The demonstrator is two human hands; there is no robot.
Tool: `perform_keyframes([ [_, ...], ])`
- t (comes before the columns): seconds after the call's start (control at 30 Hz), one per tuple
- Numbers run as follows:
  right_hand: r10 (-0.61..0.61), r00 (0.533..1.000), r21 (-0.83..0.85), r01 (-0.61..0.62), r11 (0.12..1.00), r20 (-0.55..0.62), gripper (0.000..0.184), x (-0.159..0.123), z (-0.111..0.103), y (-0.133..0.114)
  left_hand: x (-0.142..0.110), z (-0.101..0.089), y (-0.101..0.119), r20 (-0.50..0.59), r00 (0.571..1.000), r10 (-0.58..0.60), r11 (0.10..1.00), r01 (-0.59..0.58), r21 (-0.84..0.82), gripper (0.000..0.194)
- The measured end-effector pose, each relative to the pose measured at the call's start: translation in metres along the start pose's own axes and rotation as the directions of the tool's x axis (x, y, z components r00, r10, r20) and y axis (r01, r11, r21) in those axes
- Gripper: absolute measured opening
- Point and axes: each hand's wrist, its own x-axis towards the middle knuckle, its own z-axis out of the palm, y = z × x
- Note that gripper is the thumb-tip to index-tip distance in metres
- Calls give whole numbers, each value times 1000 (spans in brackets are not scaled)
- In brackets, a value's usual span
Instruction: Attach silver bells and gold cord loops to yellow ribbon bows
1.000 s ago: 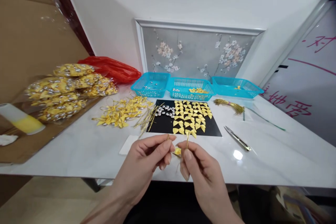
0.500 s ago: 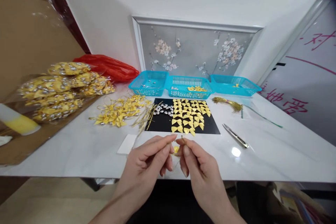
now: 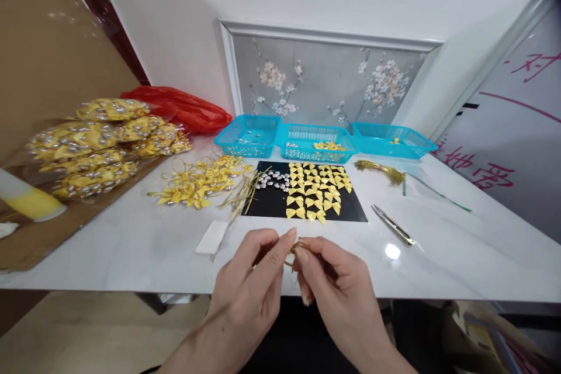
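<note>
My left hand [image 3: 252, 289] and my right hand [image 3: 335, 286] meet over the near edge of the white table [image 3: 131, 245]. Between their fingertips they pinch a small yellow bow with a thin gold wire [image 3: 298, 245]; most of the bow is hidden by the fingers. Just beyond the hands lies a black mat [image 3: 274, 204] carrying rows of yellow ribbon bows [image 3: 316, 191] and a cluster of silver beads [image 3: 274, 180].
A pile of wired yellow bows [image 3: 197, 184] and loose gold wires [image 3: 245, 193] lie left of the mat. Three blue baskets [image 3: 319, 143] line the back. Small snips [image 3: 393, 225] and a gold wire bundle [image 3: 381, 171] lie right. Bagged bows [image 3: 96, 149] sit on cardboard at left.
Both hands have drawn closer together and nearer to me. The upright wire end seen between the fingers earlier is now folded down into the pinch.
</note>
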Motion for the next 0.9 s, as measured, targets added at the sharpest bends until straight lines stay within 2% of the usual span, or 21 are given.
perform_keyframes([
  [0.1,-27,1000,-80,26,996,-12,22,0,-2,-3,1,-5,3,65,996,-66,991,73,-116,58],
  [0.17,-47,999,-118,45,992,-11,20,0,-4,-5,4,-9,5,136,975,-177,954,204,-220,47],
  [0.2,-57,998,-128,55,990,-7,20,0,-5,-6,5,-11,6,189,949,-254,910,301,-285,39],
  [0.23,-69,998,-138,68,988,-1,20,0,-6,-7,7,-13,6,256,906,-338,839,413,-355,31],
  [0.3,-101,995,-173,102,980,17,20,0,-7,-8,10,-17,5,397,781,-483,635,624,-456,23],
  [0.33,-119,993,-201,122,972,25,19,0,-7,-8,13,-18,5,457,720,-522,539,694,-478,23],
  [0.37,-138,990,-232,142,962,32,19,0,-8,-7,15,-19,4,507,673,-539,468,739,-484,23],
  [0.43,-179,983,-284,182,942,37,18,0,-8,-6,18,-19,4,578,620,-531,402,785,-472,20],
  [0.6,-217,976,-297,209,932,5,18,-2,-4,0,17,-15,9,654,583,-482,350,813,-466,24],
  [0.7,-244,970,-316,229,921,-10,18,-2,-2,1,15,-14,11,647,577,-498,321,816,-481,26],
  [0.83,-353,936,-364,332,870,8,17,0,-2,-1,15,-15,9,619,580,-529,330,813,-480,27],
  [0.9,-350,937,-357,336,872,28,18,1,-5,-2,14,-16,6,601,584,-546,316,808,-498,27],
])
